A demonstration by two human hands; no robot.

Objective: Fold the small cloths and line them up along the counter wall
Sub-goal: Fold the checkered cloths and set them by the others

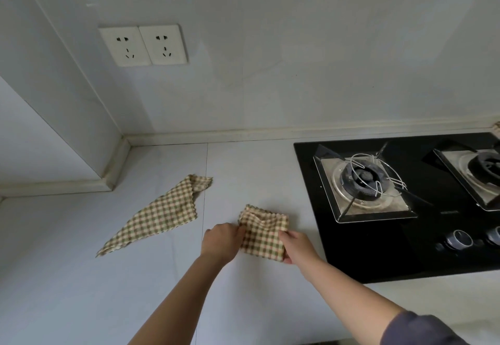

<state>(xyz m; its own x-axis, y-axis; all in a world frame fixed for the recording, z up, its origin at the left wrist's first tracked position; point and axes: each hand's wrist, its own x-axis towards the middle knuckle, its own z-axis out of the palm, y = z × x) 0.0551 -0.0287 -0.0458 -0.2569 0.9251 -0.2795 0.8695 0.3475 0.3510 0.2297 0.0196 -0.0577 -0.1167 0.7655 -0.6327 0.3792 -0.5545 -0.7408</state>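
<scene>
On the left of the worktop [81, 277] a loose cloth [159, 212] lies in a pointy shape, not folded yet. Our left hand [220, 242] pinches the left edge of the folded cloth [263, 236], which sits mid-worktop, well apart from the wall [297, 74]. Our right hand [296, 246] pinches its right edge, near the stove [378, 250]. We should line the edges up, press it flat, then slide it back to the wall.
</scene>
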